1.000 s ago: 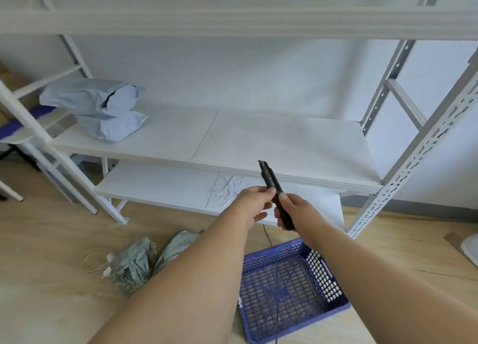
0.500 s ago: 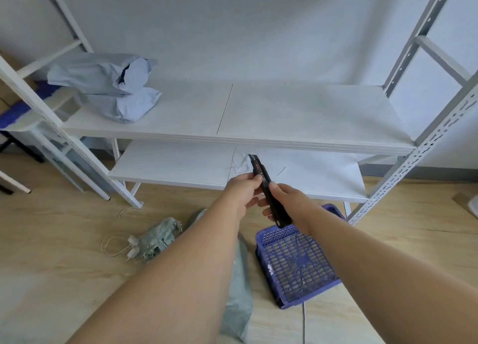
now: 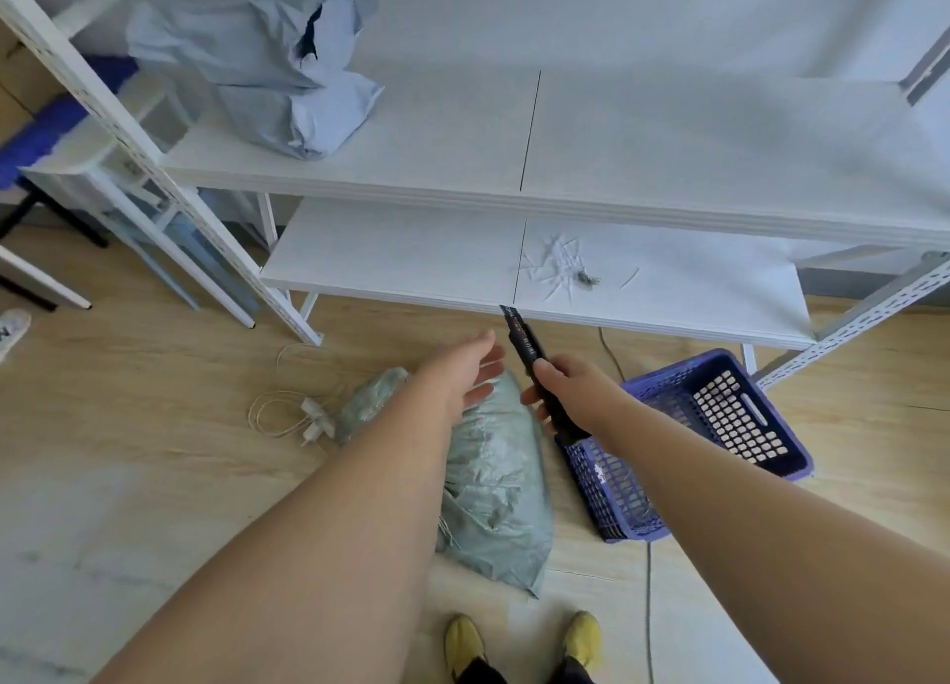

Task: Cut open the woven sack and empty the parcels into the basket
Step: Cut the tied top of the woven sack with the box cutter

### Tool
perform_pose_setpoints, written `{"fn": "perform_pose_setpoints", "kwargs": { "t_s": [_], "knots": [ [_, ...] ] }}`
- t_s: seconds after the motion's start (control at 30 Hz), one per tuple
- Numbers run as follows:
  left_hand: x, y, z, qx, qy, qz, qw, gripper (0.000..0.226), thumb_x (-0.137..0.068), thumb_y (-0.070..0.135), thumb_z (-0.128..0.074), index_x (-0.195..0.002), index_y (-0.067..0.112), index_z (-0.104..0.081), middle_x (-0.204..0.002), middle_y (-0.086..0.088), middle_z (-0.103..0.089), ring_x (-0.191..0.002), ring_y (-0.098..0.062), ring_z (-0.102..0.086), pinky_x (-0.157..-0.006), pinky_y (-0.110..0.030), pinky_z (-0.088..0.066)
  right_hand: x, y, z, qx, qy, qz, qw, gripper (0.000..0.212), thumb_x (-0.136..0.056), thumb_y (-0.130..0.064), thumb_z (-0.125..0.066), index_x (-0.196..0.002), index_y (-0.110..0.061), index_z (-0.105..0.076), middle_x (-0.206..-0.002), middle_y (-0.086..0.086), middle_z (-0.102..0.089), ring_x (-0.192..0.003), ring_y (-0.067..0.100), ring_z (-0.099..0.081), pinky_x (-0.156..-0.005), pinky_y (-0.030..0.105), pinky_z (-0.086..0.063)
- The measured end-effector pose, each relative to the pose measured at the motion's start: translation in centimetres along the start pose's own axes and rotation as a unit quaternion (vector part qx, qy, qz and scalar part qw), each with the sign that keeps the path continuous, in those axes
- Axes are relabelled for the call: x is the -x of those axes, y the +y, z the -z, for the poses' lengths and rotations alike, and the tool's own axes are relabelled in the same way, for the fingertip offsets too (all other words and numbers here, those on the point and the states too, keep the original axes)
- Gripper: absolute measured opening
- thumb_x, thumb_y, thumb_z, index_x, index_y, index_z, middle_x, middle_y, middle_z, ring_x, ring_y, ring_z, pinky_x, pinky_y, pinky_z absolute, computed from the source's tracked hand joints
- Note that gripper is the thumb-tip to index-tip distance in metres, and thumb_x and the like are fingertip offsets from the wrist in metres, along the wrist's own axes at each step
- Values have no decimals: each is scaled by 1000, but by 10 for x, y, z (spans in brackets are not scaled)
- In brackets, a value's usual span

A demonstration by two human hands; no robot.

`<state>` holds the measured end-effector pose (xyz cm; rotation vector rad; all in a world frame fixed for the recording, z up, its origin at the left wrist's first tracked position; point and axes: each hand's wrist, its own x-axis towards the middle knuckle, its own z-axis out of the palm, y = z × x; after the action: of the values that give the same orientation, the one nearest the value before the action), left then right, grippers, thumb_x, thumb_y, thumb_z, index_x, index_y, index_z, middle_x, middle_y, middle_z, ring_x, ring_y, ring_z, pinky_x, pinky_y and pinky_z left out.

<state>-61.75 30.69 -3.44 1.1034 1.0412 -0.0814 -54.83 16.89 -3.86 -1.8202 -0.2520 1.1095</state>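
Note:
A grey-green woven sack lies on the wooden floor in front of my feet, its neck tied at the left end. To its right stands a blue plastic basket, with nothing visible in it. My right hand grips a black utility knife above the gap between sack and basket, tip pointing away toward the shelf. My left hand hovers open above the sack, fingers spread, just left of the knife and not touching it.
A white metal shelf rack stands behind the sack; two light-blue bags lie on its upper board and cut scraps on the lower board. A loop of string lies on the floor left of the sack.
My view has tilted down, bringing the whole sack and my feet into sight. My left hand has let go of the knife and opened; my right hand still holds it.

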Motion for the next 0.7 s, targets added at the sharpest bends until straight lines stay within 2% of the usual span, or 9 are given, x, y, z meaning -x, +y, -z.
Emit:
{"fn": "perform_pose_setpoints", "kwargs": {
  "t_s": [0.07, 0.13, 0.2, 0.3, 0.4, 0.47, 0.5, 0.57, 0.7],
  "knots": [
    [-4, -3, 1, 0, 10, 5, 1000, 25, -98, 30, -54, -118, 17, -56, -106, 2, -68, -95, -13, -64, -75, -27, -50, -8, 2, 2, -4, 3, -12, 1000, 27, -101, -30, -45, -116, -8, -50, -75, 6, -65, -50, 16, -58, -46, 22, -45],
    [-7, -5, 10, 4, 40, 10, 999, 21, -99, 27, -52, -117, 17, -55, -98, 3, -66, -94, -14, -62, -77, -28, -49, -17, 3, 6, 1, -5, -25, 1000, 29, -101, -32, -46, -118, -8, -49, -72, 6, -62, -48, 15, -57, -42, 19, -43],
    [-10, -7, 23, 22, 77, 17, 997, 16, -101, 23, -48, -114, 16, -54, -93, 3, -63, -88, -13, -60, -78, -28, -47, -25, 4, 8, 20, -21, -32, 999, 30, -100, -32, -47, -119, -8, -49, -70, 5, -60, -48, 16, -54, -45, 23, -43],
    [-22, -14, 43, 60, 145, 25, 987, 16, -101, 20, -45, -112, 13, -54, -100, -1, -61, -90, -14, -59, -77, -28, -46, -39, 8, 3, 61, -35, -26, 997, 29, -100, -32, -47, -115, -7, -49, -65, 4, -57, -41, 14, -50, -45, 23, -41],
    [-45, -26, 58, 80, 183, 46, 979, 18, -101, 15, -43, -87, 12, -55, -80, 1, -56, -66, -10, -53, -57, -21, -38, -53, 13, -10, 96, -36, -32, 994, 24, -101, -31, -45, -108, -8, -49, -64, 4, -56, -34, 10, -48, -38, 17, -38],
    [-60, -37, 67, 99, 172, 95, 976, 28, -101, 10, -39, -75, 13, -48, -74, 2, -47, -55, -7, -45, -50, -19, -31, -67, 19, -19, 95, -35, -41, 994, 28, -100, -32, -46, -110, -6, -48, -66, 5, -58, -38, 13, -50, -44, 22, -42],
    [-65, -41, 71, 102, 154, 117, 976, 28, -102, 9, -34, -78, 13, -48, -78, 4, -47, -57, -6, -46, -50, -19, -28, -73, 22, -24, 83, -29, -49, 995, 31, -99, -33, -47, -113, -5, -48, -68, 6, -60, -42, 15, -52, -47, 26, -44],
    [-84, -49, 81, 88, 133, 136, 978, 26, -103, 9, -30, -104, 7, -56, -105, 3, -56, -81, -6, -54, -57, -20, -30, -83, 28, -35, 53, -15, -70, 996, 36, -98, -38, -50, -115, -6, -48, -74, 8, -62, -48, 17, -54, -50, 27, -48],
    [-113, -55, 105, 82, 167, 162, 969, 31, -101, 7, -39, -129, 2, -51, -128, -9, -58, -116, -17, -57, -81, -26, -43, -100, 44, -55, 42, 4, -102, 994, 37, -88, -32, -69, -112, -11, -52, -76, 8, -61, -53, 16, -55, -45, 22, -48]
  ]
}}
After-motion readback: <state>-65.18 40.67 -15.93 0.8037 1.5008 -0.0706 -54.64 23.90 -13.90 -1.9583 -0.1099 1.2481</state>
